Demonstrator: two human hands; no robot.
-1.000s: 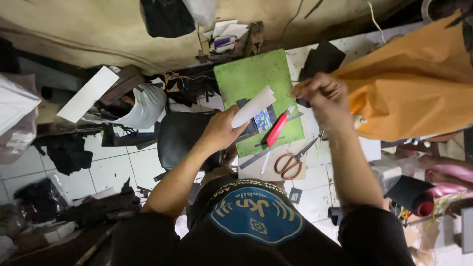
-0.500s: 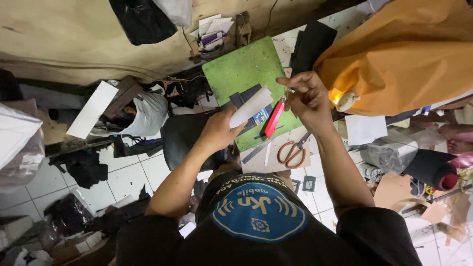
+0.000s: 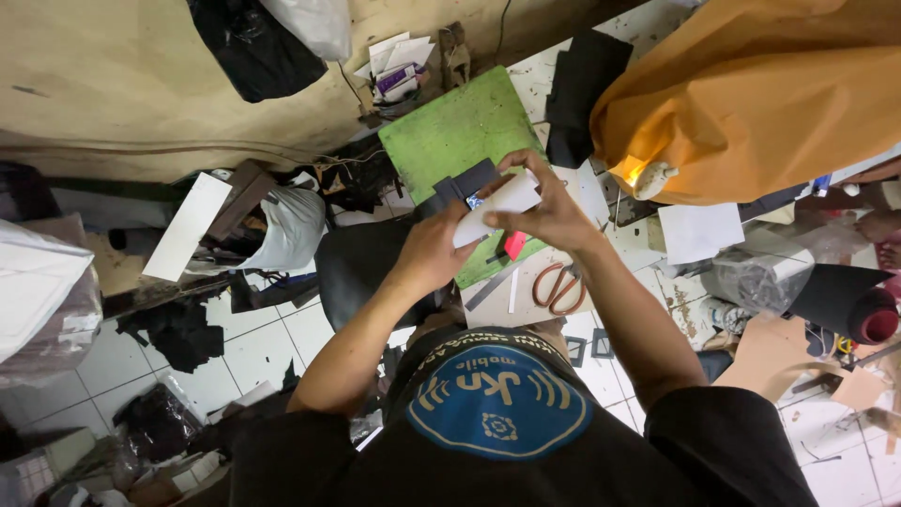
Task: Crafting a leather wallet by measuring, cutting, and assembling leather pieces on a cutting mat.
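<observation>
White paper strip (image 3: 497, 207) sits mid-frame, pinched at both ends: my left hand (image 3: 434, 252) clamps the lower end, my right hand (image 3: 549, 211) closes its fingers on the upper end. Red-handled knife (image 3: 513, 245) just below it, over the green cutting mat (image 3: 460, 141). Looks like the positioning step; next move needs steady alignment on the mat. Orange-handled scissors (image 3: 557, 286) lower right, untouched.

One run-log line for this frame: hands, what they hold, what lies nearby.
left hand: holds white strip | right hand: on same strip | below: green cutting mat | nearby: orange-handled scissors, red tool
</observation>
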